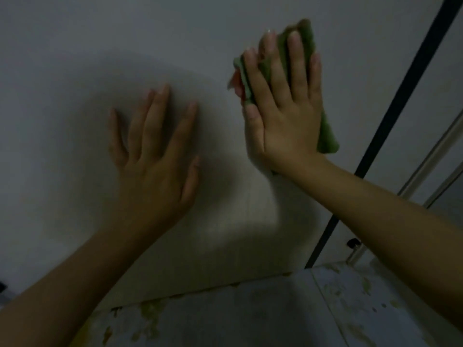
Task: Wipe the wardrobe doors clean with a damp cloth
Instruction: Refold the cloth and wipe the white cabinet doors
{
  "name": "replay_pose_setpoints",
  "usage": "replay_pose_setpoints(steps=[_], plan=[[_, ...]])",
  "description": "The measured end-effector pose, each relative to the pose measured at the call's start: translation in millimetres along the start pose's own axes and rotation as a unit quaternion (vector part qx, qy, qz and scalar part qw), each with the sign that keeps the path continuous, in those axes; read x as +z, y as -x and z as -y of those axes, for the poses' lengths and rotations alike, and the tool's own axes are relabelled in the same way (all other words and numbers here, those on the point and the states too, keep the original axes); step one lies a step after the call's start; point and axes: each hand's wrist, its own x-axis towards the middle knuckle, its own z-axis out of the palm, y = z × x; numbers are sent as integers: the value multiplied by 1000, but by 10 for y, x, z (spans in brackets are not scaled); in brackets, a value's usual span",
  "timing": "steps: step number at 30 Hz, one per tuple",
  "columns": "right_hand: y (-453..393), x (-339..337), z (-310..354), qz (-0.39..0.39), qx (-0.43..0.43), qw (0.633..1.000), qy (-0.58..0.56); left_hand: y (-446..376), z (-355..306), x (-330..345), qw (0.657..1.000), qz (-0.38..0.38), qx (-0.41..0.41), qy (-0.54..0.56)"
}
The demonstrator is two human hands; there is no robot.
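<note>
A pale wardrobe door (87, 58) fills most of the dim view. My right hand (283, 108) presses a folded green cloth (328, 131) flat against the door, fingers straight and spread over it. The cloth sticks out above my fingertips and below my palm on the right, with a reddish patch at its left edge. My left hand (155, 156) lies flat on the door to the left of the cloth, fingers spread, holding nothing.
A dark vertical strip (390, 113) runs down the door's right edge. Beyond it stand pale metal rails (436, 151). Below the door lies a stained tiled floor (250, 316). A small dark fitting (353, 242) sits near the door's bottom right.
</note>
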Motion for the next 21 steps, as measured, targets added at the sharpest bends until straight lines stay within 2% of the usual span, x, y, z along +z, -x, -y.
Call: replay_pose_setpoints(steps=[2, 5, 8, 10, 12, 15, 17, 19, 21], plan=[[406, 91, 162, 44, -65, 996, -32, 68, 68, 15, 1000, -5, 0, -4], [1248, 204, 305, 114, -214, 970, 3, 160, 106, 41, 1000, -15, 4, -9], [1511, 221, 221, 118, -246, 962, 21, 186, 153, 32, 1000, -19, 10, -12], [1307, 182, 151, 92, -207, 974, 1, 212, 196, -10, 1000, -18, 3, -18], [913, 130, 152, 55, -99, 993, -27, 250, 259, -53, 1000, -10, 1, -29], [360, 133, 361, -9, 40, 998, -39, 295, 374, -124, 999, 3, -10, -40], [265, 195, 586, -25, 62, 997, -47, 325, 457, -156, 999, 4, -24, -41], [477, 282, 802, 14, -37, 995, -90, 376, 544, -160, 998, 3, -30, -51], [900, 344, 926, 73, -205, 972, -93, 430, 587, -148, 998, 3, -30, -55]])
